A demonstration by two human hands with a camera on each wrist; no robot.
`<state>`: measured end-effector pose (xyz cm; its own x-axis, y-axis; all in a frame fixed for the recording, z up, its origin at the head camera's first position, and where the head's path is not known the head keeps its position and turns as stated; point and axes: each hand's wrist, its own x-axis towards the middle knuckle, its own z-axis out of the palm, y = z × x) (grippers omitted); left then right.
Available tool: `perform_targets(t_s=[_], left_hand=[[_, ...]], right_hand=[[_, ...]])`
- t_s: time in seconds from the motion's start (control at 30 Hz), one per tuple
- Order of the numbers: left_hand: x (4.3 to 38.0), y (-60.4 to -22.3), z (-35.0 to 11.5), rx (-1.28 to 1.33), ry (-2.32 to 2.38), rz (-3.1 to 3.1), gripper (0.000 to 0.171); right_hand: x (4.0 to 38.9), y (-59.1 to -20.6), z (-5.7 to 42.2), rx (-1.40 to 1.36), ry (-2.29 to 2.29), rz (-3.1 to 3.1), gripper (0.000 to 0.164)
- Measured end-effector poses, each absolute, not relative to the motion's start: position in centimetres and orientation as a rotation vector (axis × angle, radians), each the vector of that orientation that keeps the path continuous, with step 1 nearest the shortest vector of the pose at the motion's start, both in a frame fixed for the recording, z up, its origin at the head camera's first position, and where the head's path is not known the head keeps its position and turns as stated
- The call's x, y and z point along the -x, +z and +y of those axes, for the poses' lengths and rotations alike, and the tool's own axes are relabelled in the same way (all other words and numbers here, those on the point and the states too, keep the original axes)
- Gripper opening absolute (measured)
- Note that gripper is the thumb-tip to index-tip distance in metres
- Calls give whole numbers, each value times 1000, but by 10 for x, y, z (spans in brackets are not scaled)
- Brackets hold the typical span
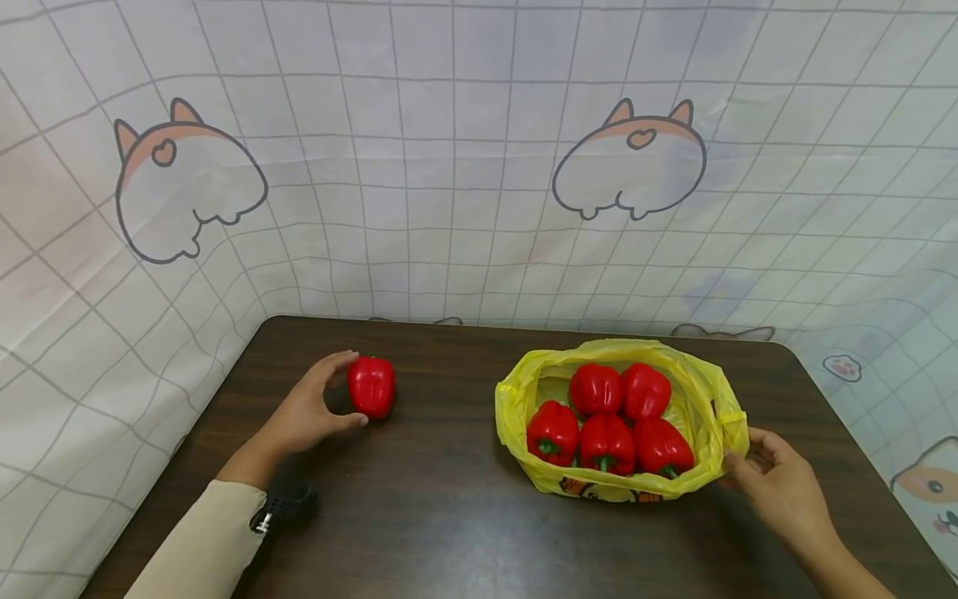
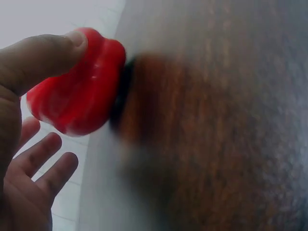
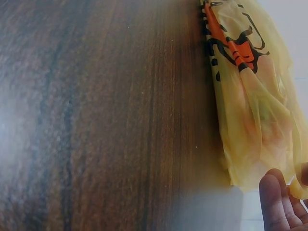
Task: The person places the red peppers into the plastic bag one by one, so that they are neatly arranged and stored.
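A red bell pepper stands on the table at the left. My left hand is spread around its left side, thumb near the front and fingertips near the back. In the left wrist view the thumb overlaps the pepper, while three fingers extend below, apart from it. Whether the thumb presses on it I cannot tell. To the right, a yellow plastic bag lies with its mouth spread wide, holding several red bell peppers. My right hand pinches the bag's right rim between thumb and fingers.
A dark wood-grain table lies under everything. Behind and beside it hangs a white gridded cloth with cartoon animal prints. A dark band with a metal clasp circles the left wrist beside a cream sleeve.
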<state>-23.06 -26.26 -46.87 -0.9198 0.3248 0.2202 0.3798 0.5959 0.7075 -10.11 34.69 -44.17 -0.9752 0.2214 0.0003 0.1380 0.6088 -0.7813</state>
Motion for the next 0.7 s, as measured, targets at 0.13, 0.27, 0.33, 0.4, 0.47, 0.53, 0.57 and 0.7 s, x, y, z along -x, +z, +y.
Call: perform_targets(t_s=[0.13,0.27,0.33,0.4,0.47,0.53,0.57,0.7], left_hand=[[232,-472,-264,551,-1255,-2804,98],[231,-473,-265,521,-1285,-2827,99],[232,-473,-264,515,-1293,-2829,98],[232,-473,-264,509,-1288,-2833,97],[232,-474,-264,501,-1280,-2839,96],[233,-474,-265,497,-1275,-2840,96],[233,-474,-265,496,-1271,-2840,96],[233,-475,-265,507,-1265,-2823,95]], right_hand=[[101,-441,346,313,1301,-2734,50],[102,-442,346,312,1296,-2738,50],[102,-442,347,308,1296,-2740,51],[102,-442,347,305,1294,-2742,51],[102,-442,347,302,1289,-2745,51],[102,-442,347,301,1289,-2745,51],[102,-442,346,301,1289,-2746,51],[102,-442,346,308,1296,-2744,50]])
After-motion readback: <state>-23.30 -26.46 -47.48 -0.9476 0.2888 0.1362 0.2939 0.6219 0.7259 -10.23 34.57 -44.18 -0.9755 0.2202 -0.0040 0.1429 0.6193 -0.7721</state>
